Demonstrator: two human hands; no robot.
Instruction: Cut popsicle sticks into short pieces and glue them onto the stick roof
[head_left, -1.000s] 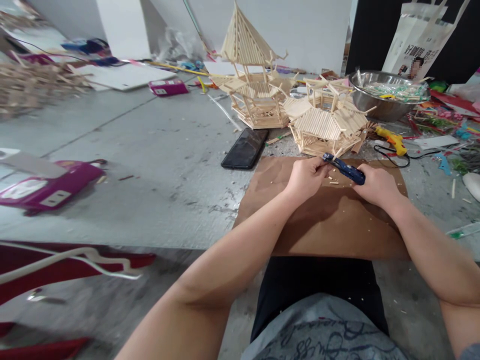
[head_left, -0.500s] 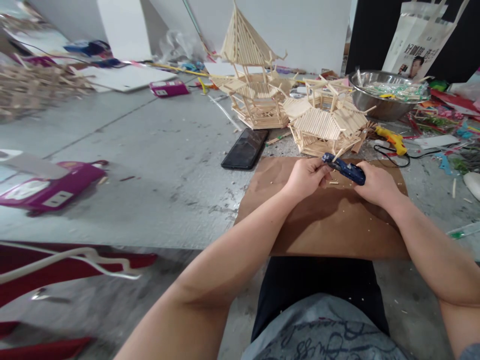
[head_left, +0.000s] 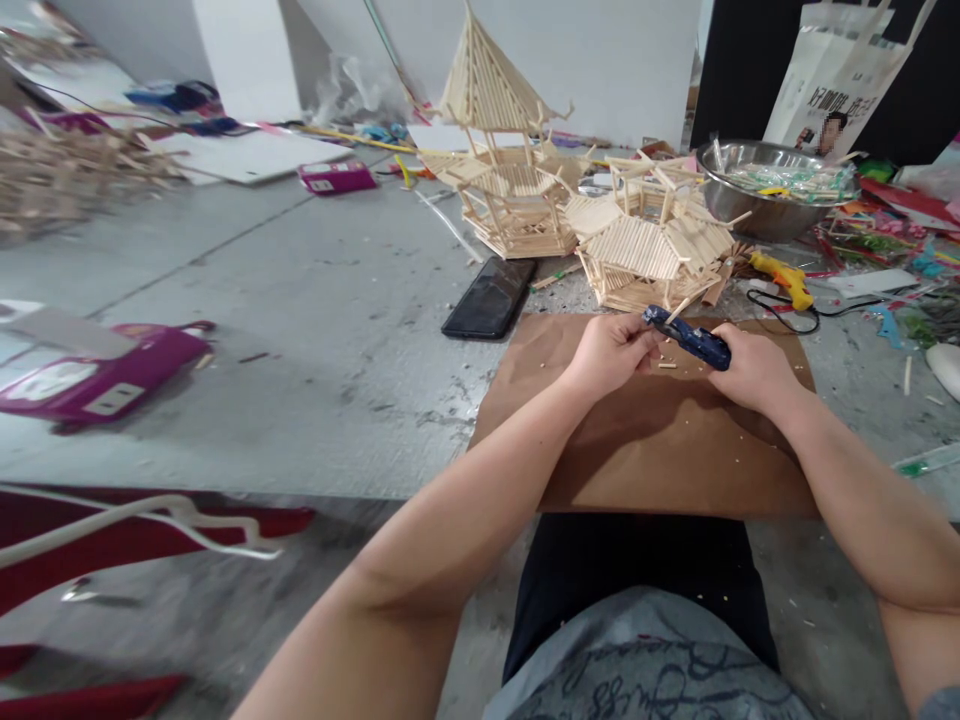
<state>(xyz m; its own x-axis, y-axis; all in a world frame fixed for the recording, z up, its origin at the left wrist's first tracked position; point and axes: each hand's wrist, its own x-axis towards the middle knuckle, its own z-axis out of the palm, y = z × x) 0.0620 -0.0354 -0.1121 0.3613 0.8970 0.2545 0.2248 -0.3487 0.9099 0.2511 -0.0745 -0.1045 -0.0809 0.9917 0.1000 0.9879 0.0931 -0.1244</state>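
My right hand [head_left: 754, 368] is closed round the blue handles of a small cutter [head_left: 688, 336] whose jaws point left. My left hand [head_left: 611, 352] is curled in a pinch at the cutter's tip, holding a thin wooden stick [head_left: 678, 310] that pokes up past the jaws. Both hands hover over a brown cardboard sheet [head_left: 652, 440] strewn with short stick offcuts. Just beyond the hands stands a low stick-built pavilion model [head_left: 649, 255].
A taller stick pagoda [head_left: 501, 150] stands behind it, a black phone [head_left: 490, 297] lies left of the cardboard. A yellow glue gun [head_left: 784, 278] and a steel bowl [head_left: 776, 190] sit at the right. Magenta boxes [head_left: 97, 375] lie on the grey floor.
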